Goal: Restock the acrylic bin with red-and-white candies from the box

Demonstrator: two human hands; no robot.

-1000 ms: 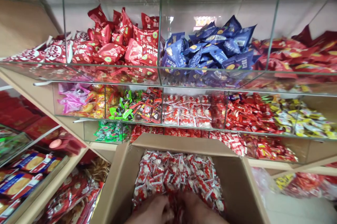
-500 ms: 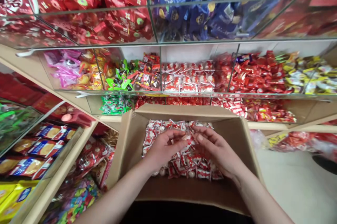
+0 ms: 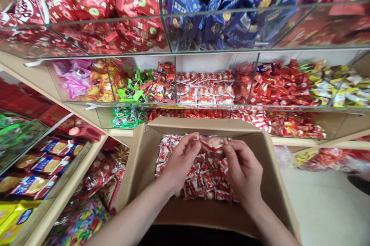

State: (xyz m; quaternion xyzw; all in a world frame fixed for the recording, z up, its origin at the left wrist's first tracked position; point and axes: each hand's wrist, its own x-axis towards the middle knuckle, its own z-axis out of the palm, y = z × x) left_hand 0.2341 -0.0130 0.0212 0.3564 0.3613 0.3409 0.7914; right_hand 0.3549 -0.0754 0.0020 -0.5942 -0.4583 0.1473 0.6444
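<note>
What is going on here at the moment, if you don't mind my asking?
A person is holding a red-and-white wrapped piece by its ends, one end in the left hand and the other in the right hand. Both hands are above an open cardboard box, where many similar small packets lie in a pile. Behind the box, glass-fronted shelves hold other packets, including a row of red-and-white ones.

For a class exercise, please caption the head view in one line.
Left hand and right hand hold a red-and-white packet above an open cardboard box.
</note>
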